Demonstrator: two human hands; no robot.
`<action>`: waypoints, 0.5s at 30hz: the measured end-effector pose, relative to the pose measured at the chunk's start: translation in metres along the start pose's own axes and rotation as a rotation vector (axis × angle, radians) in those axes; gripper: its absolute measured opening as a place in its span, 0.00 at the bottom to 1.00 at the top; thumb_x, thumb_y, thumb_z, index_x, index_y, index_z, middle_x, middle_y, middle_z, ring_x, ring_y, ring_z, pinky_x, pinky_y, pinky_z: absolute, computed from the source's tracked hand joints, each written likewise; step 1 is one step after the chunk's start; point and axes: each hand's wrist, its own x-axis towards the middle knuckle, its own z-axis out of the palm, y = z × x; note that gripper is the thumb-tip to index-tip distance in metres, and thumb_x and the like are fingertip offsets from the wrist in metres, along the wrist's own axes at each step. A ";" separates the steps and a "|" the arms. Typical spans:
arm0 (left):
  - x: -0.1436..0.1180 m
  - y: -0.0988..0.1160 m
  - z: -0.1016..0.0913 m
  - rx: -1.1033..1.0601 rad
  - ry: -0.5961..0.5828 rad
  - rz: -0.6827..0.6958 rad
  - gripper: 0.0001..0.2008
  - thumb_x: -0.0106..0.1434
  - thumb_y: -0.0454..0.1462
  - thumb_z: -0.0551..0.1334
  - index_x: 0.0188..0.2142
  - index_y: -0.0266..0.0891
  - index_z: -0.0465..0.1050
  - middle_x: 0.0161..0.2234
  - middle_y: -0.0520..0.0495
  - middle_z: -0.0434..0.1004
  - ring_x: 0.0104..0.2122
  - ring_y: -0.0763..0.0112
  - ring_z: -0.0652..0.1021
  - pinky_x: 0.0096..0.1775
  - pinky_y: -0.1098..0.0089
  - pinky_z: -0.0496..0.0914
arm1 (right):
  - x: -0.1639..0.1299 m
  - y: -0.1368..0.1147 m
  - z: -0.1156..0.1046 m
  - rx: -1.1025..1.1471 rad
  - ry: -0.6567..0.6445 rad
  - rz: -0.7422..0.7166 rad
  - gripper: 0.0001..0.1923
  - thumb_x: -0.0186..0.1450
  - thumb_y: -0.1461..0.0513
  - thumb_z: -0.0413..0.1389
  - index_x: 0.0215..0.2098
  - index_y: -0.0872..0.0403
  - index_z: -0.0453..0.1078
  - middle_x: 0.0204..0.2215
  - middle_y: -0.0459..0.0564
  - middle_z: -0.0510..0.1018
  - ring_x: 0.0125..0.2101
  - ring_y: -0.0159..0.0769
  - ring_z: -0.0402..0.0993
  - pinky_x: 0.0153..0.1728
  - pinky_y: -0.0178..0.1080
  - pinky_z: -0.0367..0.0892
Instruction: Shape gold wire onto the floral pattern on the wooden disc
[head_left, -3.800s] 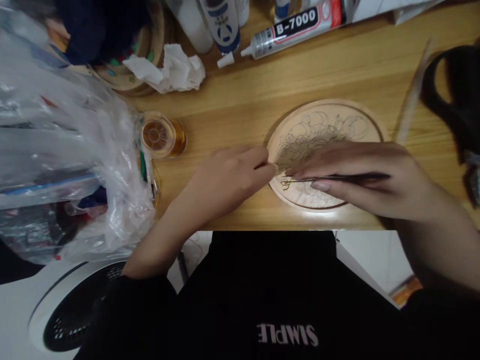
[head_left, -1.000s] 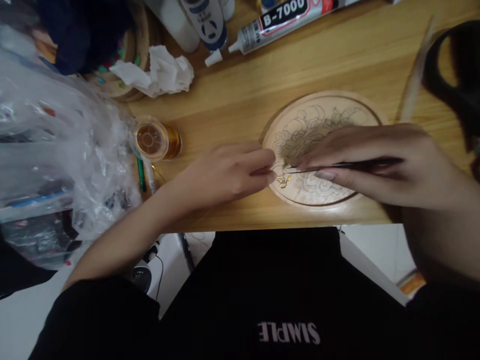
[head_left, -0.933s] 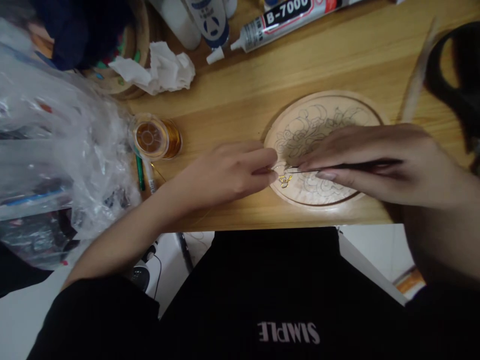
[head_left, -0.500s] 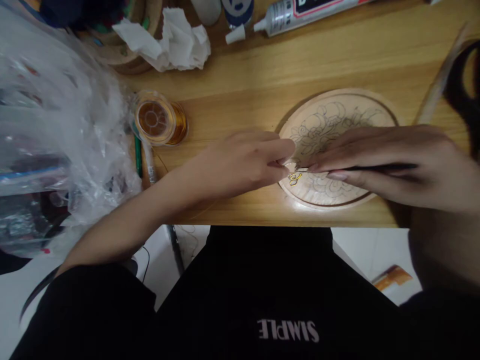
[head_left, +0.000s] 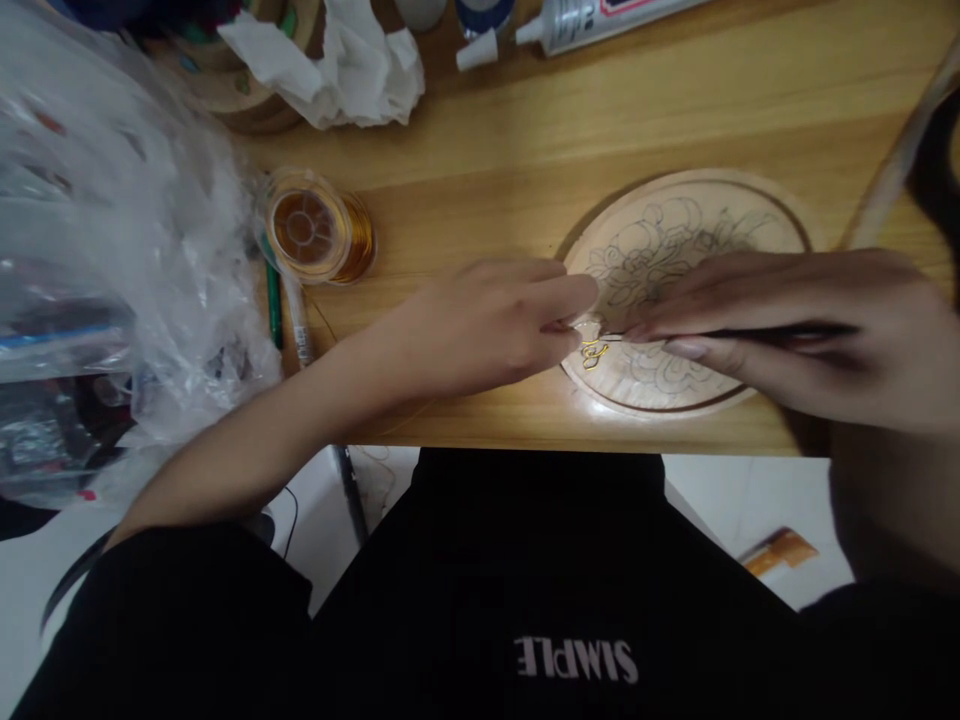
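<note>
My left hand point(head_left: 502, 318) is closed in a pinch over the left side of a round wooden board point(head_left: 780, 215) with a flower pattern drawn on it. Gold wire point(head_left: 595, 352), bent into small loops, comes out at its fingertips. From the right, my right hand point(head_left: 795, 335) is closed on slim metal tweezers point(head_left: 613, 337), mostly hidden by the fingers. Their tips meet the wire near the left fingertips; the exact contact is too small to make out.
Left on the table stands a spool of gold wire point(head_left: 319, 235), near a green pen point(head_left: 274, 305) and clear plastic bags point(head_left: 172, 230). Crumpled tissue point(head_left: 364, 75), a small white cap point(head_left: 478, 50) and a glue tube point(head_left: 592, 22) lie behind. Black scissors point(head_left: 934, 180) are at far right.
The view has shifted slightly, so the board and both hands appear a little further right. Both hands keep their grips, and the wire loops look nearly the same.
</note>
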 end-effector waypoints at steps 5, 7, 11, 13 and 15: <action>-0.003 -0.001 0.003 0.015 0.017 0.004 0.13 0.71 0.37 0.49 0.38 0.38 0.71 0.33 0.52 0.70 0.37 0.71 0.73 0.41 0.72 0.61 | -0.004 -0.007 0.008 -0.016 0.072 0.038 0.17 0.62 0.67 0.60 0.48 0.43 0.76 0.41 0.46 0.82 0.44 0.39 0.79 0.44 0.45 0.76; -0.004 -0.002 0.004 0.007 0.030 0.001 0.13 0.72 0.38 0.49 0.39 0.38 0.71 0.33 0.52 0.71 0.38 0.70 0.73 0.42 0.72 0.62 | -0.005 -0.009 0.011 -0.011 0.099 0.042 0.20 0.62 0.68 0.60 0.50 0.43 0.75 0.40 0.46 0.82 0.44 0.39 0.79 0.44 0.46 0.75; -0.006 -0.003 0.008 -0.005 0.057 0.015 0.12 0.72 0.39 0.51 0.39 0.38 0.72 0.32 0.52 0.70 0.37 0.71 0.73 0.41 0.72 0.62 | -0.006 -0.011 0.015 0.011 0.122 0.013 0.26 0.62 0.71 0.59 0.55 0.41 0.71 0.41 0.46 0.82 0.45 0.39 0.79 0.46 0.46 0.75; -0.007 -0.005 0.011 -0.010 0.085 0.031 0.11 0.72 0.39 0.52 0.39 0.38 0.72 0.33 0.51 0.71 0.36 0.70 0.73 0.40 0.72 0.62 | -0.006 -0.010 0.013 -0.002 0.095 0.030 0.25 0.62 0.70 0.59 0.55 0.41 0.71 0.42 0.45 0.81 0.46 0.37 0.78 0.48 0.45 0.74; -0.008 -0.006 0.015 -0.010 0.114 0.042 0.11 0.71 0.39 0.53 0.38 0.38 0.72 0.33 0.50 0.72 0.36 0.69 0.73 0.39 0.72 0.62 | -0.006 -0.010 0.009 -0.029 0.052 0.050 0.22 0.63 0.68 0.59 0.53 0.42 0.73 0.43 0.45 0.81 0.47 0.35 0.78 0.48 0.42 0.74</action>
